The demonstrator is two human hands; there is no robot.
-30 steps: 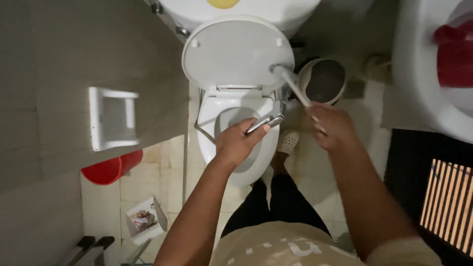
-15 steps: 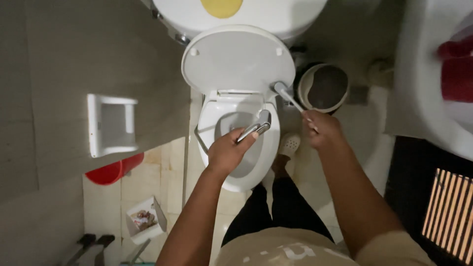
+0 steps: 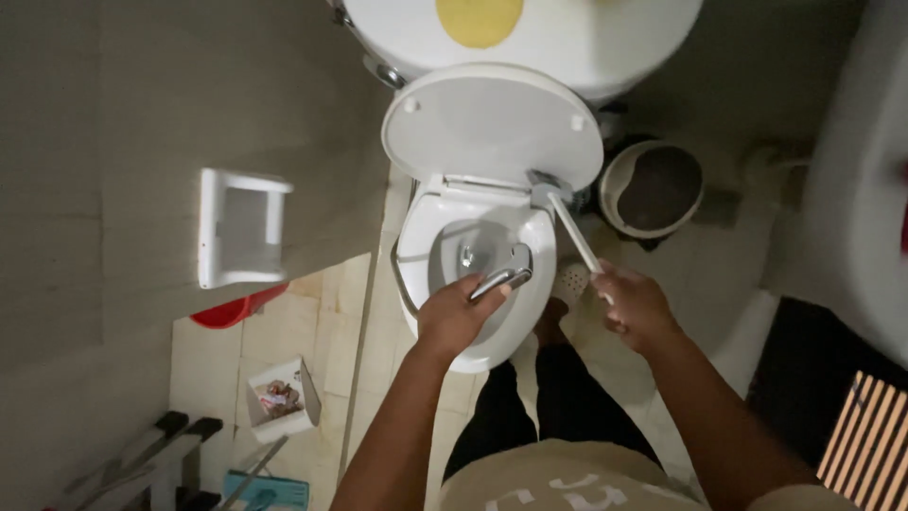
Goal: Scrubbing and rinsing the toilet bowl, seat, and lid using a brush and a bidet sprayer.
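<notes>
While tiled floor (image 3: pixel 331 331) surrounds the toilet (image 3: pixel 473 284), fingers clench sprayer (image 3: pixel 501 280) and brush (image 3: pixel 572 227).

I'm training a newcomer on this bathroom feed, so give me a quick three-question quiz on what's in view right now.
1. True or false: the toilet lid is raised.
2. What does the left hand hold over the toilet bowl? A) metal spray nozzle B) sponge C) bottle
3. Where does the white brush in the right hand touch?

Key: 1 true. 2 A, the spray nozzle. 3 the bowl rim's back right, near the hinge.
</notes>
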